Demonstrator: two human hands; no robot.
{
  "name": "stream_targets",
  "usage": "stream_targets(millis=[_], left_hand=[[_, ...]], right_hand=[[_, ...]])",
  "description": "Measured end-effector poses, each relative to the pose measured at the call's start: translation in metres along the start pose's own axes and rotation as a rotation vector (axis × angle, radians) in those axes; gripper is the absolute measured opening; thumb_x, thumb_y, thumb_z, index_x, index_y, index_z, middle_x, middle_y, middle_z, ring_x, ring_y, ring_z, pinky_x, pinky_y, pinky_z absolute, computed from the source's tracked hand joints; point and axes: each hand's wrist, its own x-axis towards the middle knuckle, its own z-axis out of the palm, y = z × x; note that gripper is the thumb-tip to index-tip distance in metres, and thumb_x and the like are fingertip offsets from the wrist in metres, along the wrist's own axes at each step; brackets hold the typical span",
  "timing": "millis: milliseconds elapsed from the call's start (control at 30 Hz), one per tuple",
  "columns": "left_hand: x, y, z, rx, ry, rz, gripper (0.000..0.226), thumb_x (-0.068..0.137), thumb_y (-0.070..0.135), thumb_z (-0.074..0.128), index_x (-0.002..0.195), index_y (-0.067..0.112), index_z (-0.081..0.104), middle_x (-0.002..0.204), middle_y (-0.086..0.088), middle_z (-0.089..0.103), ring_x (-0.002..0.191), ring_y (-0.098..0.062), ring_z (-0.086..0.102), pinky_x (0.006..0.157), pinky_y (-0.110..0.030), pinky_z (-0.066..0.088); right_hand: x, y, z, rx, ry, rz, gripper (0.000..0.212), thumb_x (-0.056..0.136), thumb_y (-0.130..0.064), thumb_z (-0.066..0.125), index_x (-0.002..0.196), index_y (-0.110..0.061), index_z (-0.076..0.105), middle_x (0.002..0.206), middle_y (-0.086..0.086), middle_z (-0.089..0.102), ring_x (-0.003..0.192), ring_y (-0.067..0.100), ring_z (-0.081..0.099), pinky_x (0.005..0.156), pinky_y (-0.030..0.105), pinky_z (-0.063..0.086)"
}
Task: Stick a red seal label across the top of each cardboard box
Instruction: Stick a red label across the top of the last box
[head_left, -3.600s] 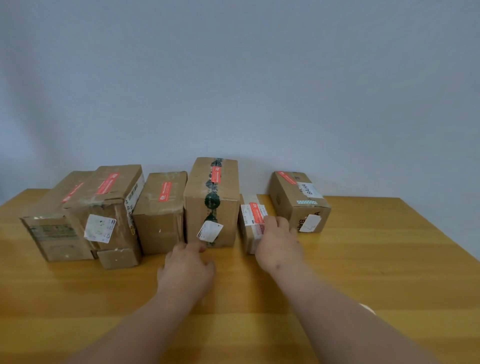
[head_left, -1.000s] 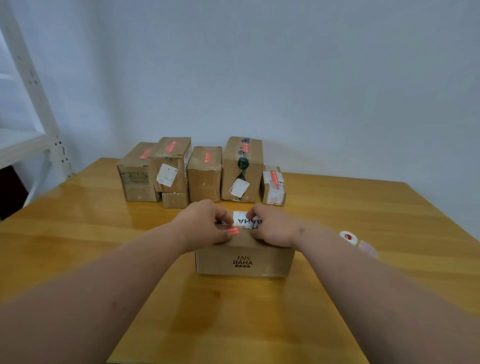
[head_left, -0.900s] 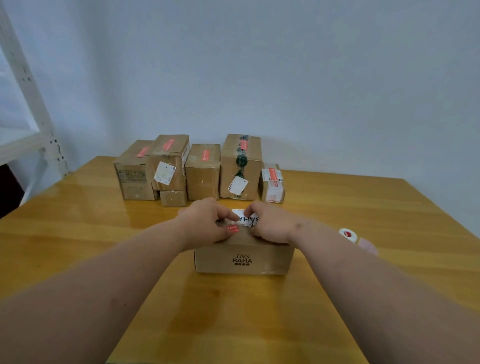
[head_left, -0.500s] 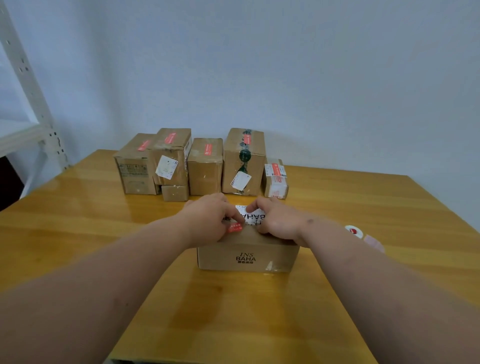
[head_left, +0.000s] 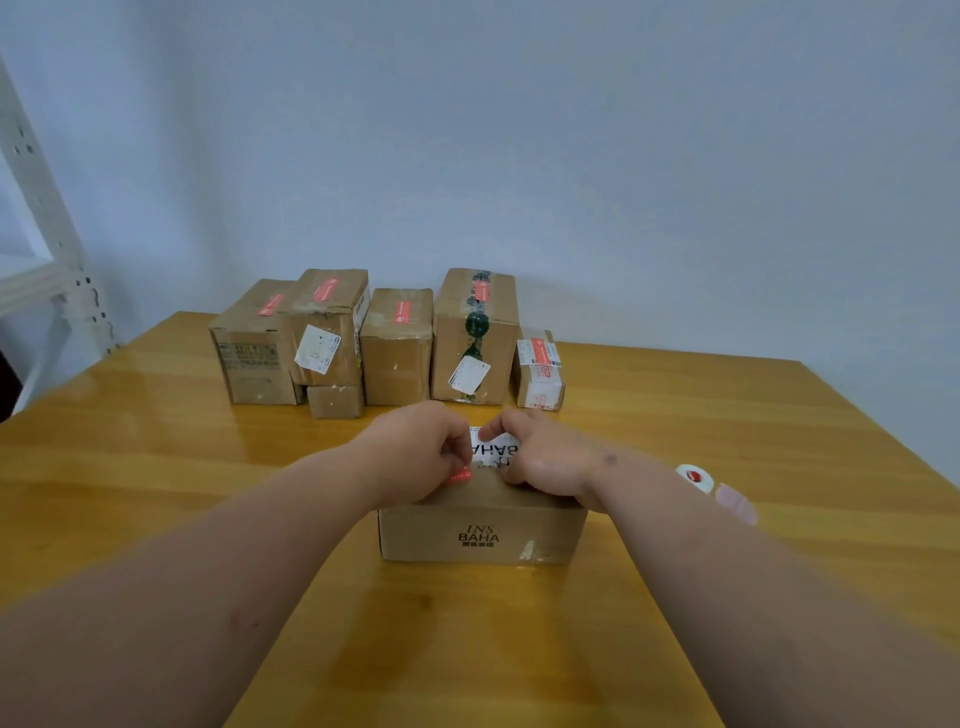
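Observation:
A cardboard box (head_left: 483, 530) printed "INS BAHA" stands in the middle of the wooden table (head_left: 156, 467), close to me. Both my hands lie on its top with curled fingers. My left hand (head_left: 415, 452) pinches a red seal label (head_left: 460, 474) against the top near the front edge. My right hand (head_left: 545, 460) holds the box top just right of it, its thumb and forefinger at a white printed sticker (head_left: 493, 447). Most of the red label is hidden under my fingers.
Several cardboard boxes (head_left: 397, 348) stand in a row at the back of the table, each with a red label on top. A white roll of red labels (head_left: 695, 475) lies to the right of my right forearm. A white shelf frame (head_left: 47, 260) stands at the far left.
The box that stood at the right end of the row 3.6 s ago now sits close to me. Over the last second both hands stay on its top, fingers shifting slightly at the label.

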Motion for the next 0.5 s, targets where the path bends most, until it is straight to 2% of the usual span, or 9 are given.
stream_targets(millis=[133,267,500], left_hand=[[0.0032,0.0016,0.0019,0.086,-0.055,-0.010,0.009,0.097,0.024,0.053,0.093,0.032,0.057,0.106,0.007,0.052,0.097,-0.012,0.051,0.094,-0.038,0.047],[0.0036,-0.0007,0.0017,0.093,-0.090,0.000,0.010,0.099,0.024,0.049,0.092,0.032,0.052,0.108,0.007,0.048,0.102,-0.013,0.046,0.099,-0.040,0.042],[-0.0002,-0.0032,-0.0010,0.036,-0.108,0.000,0.024,0.099,0.021,0.047,0.080,0.035,0.044,0.103,0.007,0.044,0.100,-0.013,0.044,0.101,-0.043,0.040]], right_hand=[[0.0018,0.0002,0.0003,0.009,-0.006,0.010,0.052,0.092,-0.009,0.059,0.135,-0.034,0.047,0.148,0.002,0.031,0.136,0.027,0.032,0.113,0.046,0.032],[0.0012,-0.0013,-0.0010,0.021,-0.020,0.010,0.051,0.092,-0.009,0.059,0.136,-0.033,0.047,0.146,0.003,0.032,0.133,0.027,0.034,0.112,0.046,0.033],[-0.0005,-0.0007,-0.0007,0.031,-0.020,0.011,0.051,0.092,-0.011,0.059,0.136,-0.034,0.047,0.146,0.003,0.033,0.134,0.027,0.034,0.111,0.047,0.033]])
